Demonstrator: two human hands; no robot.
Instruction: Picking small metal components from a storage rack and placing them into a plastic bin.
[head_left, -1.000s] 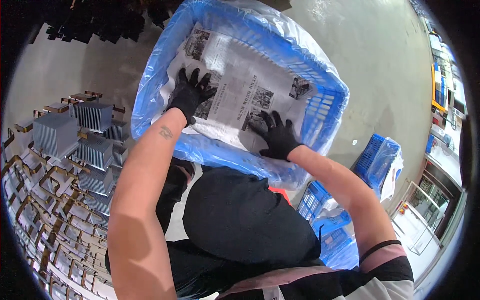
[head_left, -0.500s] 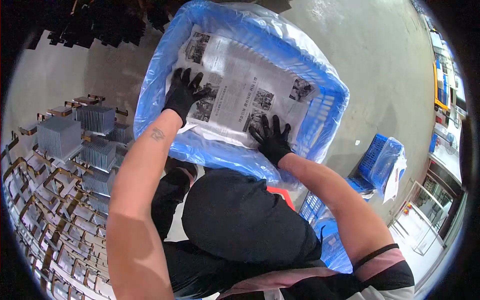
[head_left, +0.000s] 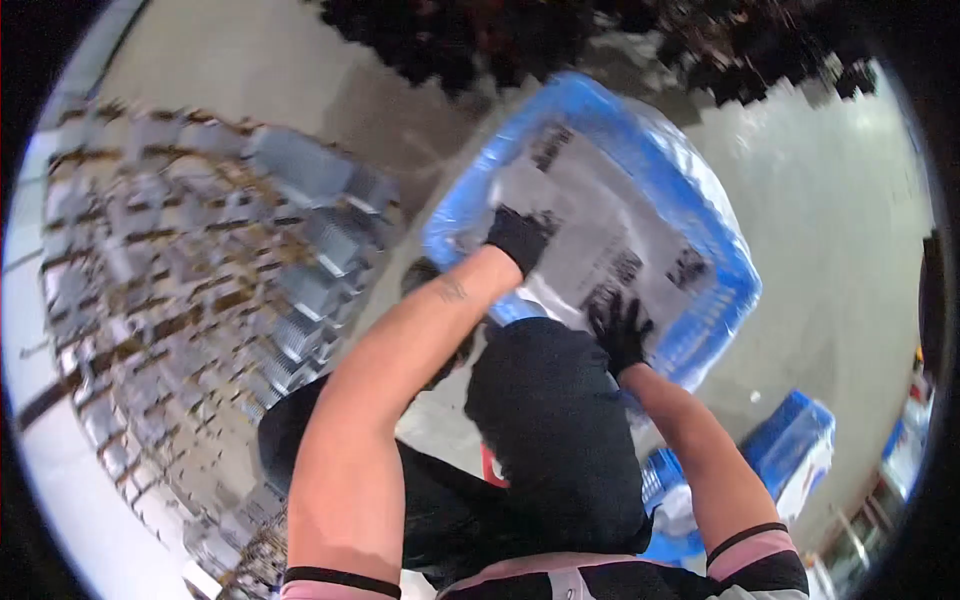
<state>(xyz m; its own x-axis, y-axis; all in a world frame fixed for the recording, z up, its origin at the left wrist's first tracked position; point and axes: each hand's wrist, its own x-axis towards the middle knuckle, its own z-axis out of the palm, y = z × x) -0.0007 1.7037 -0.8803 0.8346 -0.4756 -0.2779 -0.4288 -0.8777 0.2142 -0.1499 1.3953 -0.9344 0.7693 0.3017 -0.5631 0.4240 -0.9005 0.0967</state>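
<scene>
Blue plastic crate (head_left: 733,290), lined with clear plastic film, stands in front of me, turned at an angle. Printed newspaper sheets (head_left: 590,205) lie spread over its inside. My left hand (head_left: 518,238), in a black glove, rests on the paper near the crate's left side; its fingers look laid out flat, though blurred against a dark printed picture. Also black-gloved, my right hand (head_left: 620,335) presses on the near right part of the paper with its fingers spread. Neither hand holds anything.
On the left stand many silvery finned metal blocks (head_left: 310,165) with brownish bent pipes, in rows. Dark clustered parts (head_left: 560,40) hang at the top. Smaller blue crates with plastic film (head_left: 785,440) stand at the lower right on the grey floor (head_left: 830,210).
My view has swung left, so the crate and both hands appear further right and more of the metal blocks shows. Both hands stay on the newspaper.
</scene>
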